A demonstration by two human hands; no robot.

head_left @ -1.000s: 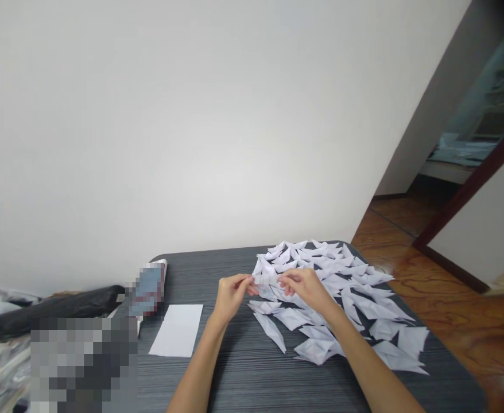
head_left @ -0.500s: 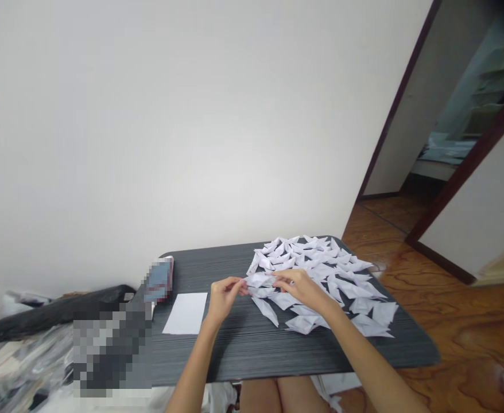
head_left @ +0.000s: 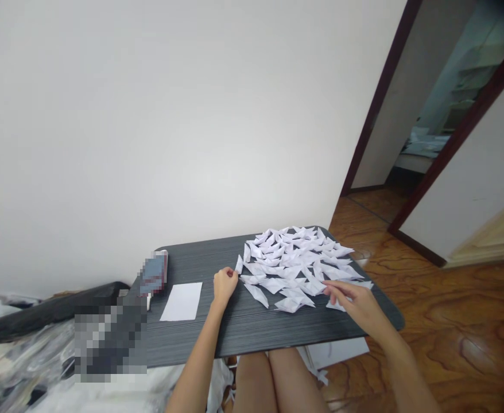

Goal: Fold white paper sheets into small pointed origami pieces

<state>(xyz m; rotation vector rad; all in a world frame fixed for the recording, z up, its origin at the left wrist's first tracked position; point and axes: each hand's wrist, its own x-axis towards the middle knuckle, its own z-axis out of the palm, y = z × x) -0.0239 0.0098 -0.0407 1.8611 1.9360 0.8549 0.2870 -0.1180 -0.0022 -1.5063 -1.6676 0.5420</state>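
Folded white paper boats (head_left: 278, 264) lie in a dense spread on the dark table's right half. My left hand (head_left: 225, 283) is closed at the left edge of this spread, its fingertips at the lower end of one slim folded paper boat (head_left: 239, 264); the exact grip is partly hidden. My right hand (head_left: 357, 304) hovers over the near right side of the spread. Its fingers are extended and slightly apart, close to the paper boats there, and I see nothing held in them.
A flat white sheet stack (head_left: 182, 301) lies on the left of the dark table (head_left: 230, 338). Beyond it, a blurred-out object (head_left: 154, 274) rests at the left edge. Plastic-wrapped items (head_left: 32, 355) are piled left of the table. A wall stands behind; a doorway opens at right.
My hands have parted: the right moved right and away from the paper boat both held, while the left shifted slightly left. The whole view has also turned a little.
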